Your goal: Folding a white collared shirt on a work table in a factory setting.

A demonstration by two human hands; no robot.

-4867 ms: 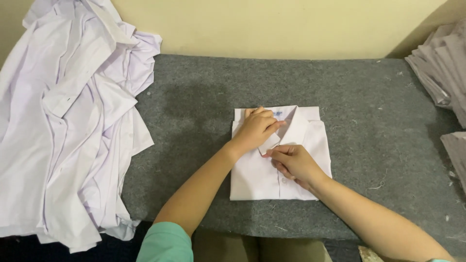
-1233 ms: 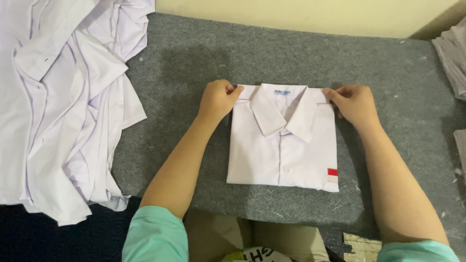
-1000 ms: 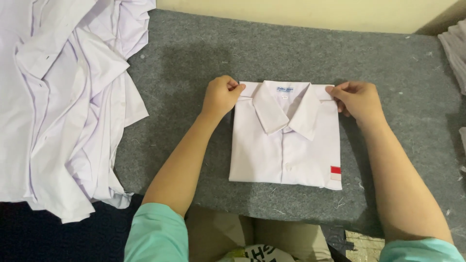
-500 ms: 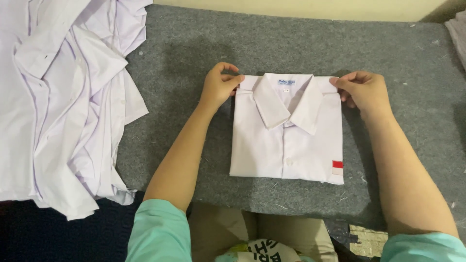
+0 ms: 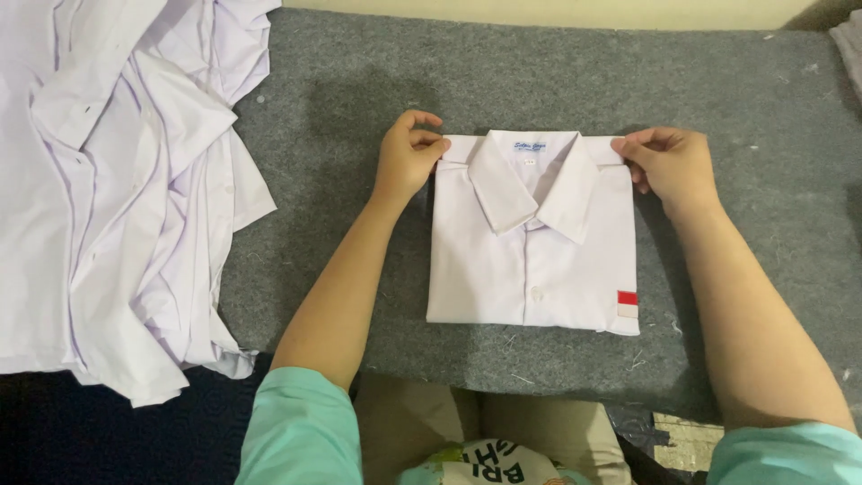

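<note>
A white shirt [image 5: 530, 260], folded into a neat rectangle, lies collar-up on the grey felt table [image 5: 359, 99]. It has a small red and white patch at its lower right corner. My left hand [image 5: 409, 162] pinches the shirt's upper left corner at the shoulder. My right hand [image 5: 672, 166] pinches the upper right corner the same way. Both forearms run down along the shirt's two sides.
A big heap of unfolded white shirts [image 5: 108, 180] covers the table's left part and hangs over its front edge. The corner of another garment [image 5: 851, 40] shows at the far right. A pale wall runs along the table's back edge.
4.9 s ago the shirt lay face down while both hands worked at its middle; it now lies collar-up. In the last second both hands stayed on the upper corners, their fingers tightening to a pinch.
</note>
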